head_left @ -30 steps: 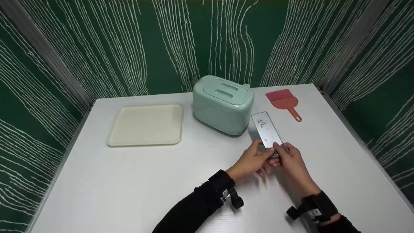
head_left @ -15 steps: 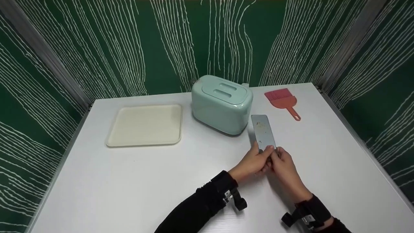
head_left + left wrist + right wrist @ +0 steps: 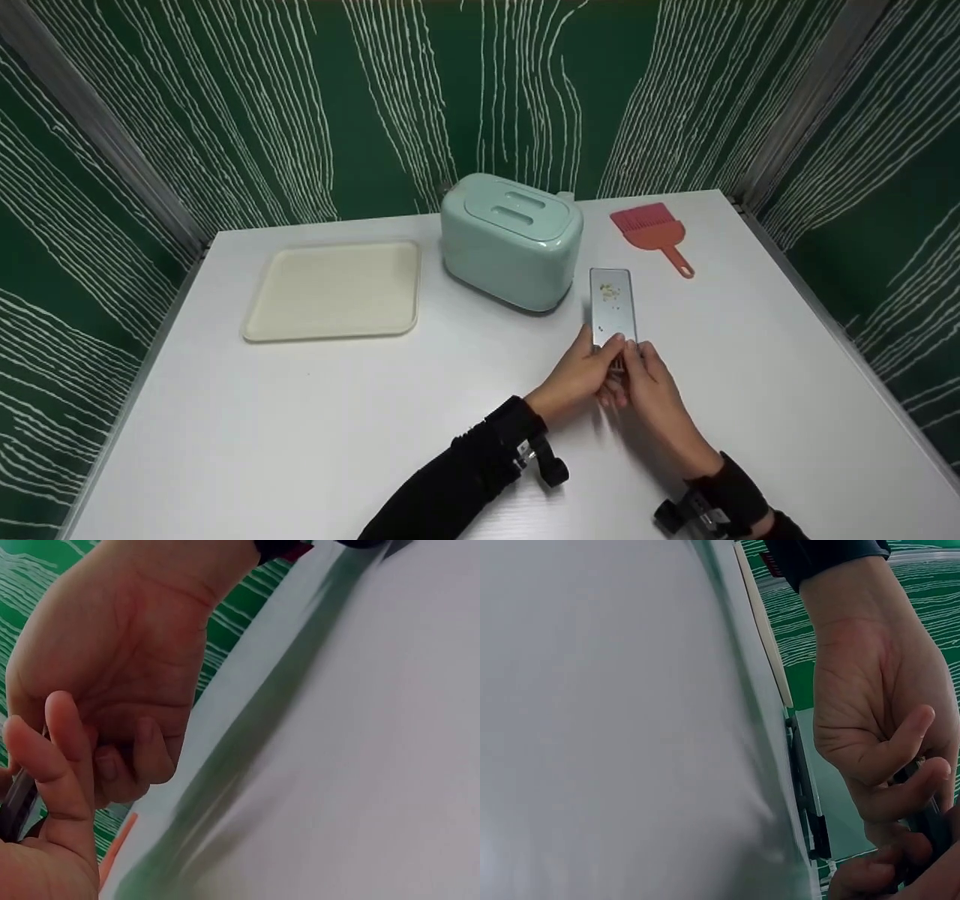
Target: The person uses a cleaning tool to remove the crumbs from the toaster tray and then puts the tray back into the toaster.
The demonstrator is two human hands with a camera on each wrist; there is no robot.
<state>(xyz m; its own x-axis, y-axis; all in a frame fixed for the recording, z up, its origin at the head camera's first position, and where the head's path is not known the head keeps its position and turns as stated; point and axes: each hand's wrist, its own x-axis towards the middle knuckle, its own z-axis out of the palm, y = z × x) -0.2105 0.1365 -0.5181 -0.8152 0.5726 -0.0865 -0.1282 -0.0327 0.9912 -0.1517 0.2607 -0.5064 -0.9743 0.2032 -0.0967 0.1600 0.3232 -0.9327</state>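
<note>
Silver tray [image 3: 618,321], pinched by your left hand [image 3: 576,377] and right hand [image 3: 660,390], is clear of the toaster [image 3: 510,251], crumbs [image 3: 608,291] not yet cleared.

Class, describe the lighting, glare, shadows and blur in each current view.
Head view: bright, mostly sharp, a highlight on the mint toaster, shadow on the white table beside the right hand; left wrist: dim, blurred dark streak across the table; right wrist: dim, table blurred.
</note>
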